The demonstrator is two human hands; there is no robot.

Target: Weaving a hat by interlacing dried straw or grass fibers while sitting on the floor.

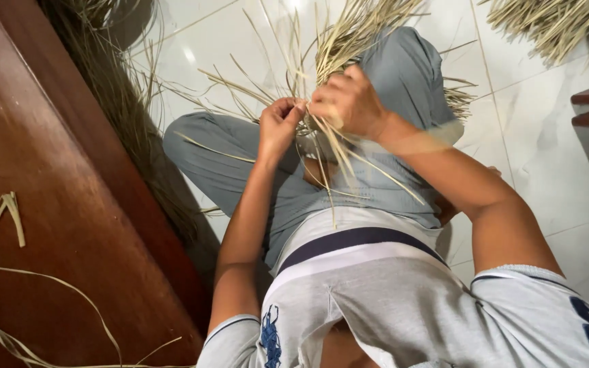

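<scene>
Both hands (322, 112) on pale straw strips (349, 41)

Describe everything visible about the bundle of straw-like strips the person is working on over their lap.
The bundle of strips is pale tan, made of thin, flat, dry-looking plant strands. They gather at one point held over the person's grey-trousered lap, fanning upward and outward above it, while a few loose ends trail down toward the waist. The left hand pinches strands at the gathering point; the right hand closes over it from the other side. How the strands are joined there is hidden by the fingers.
</scene>
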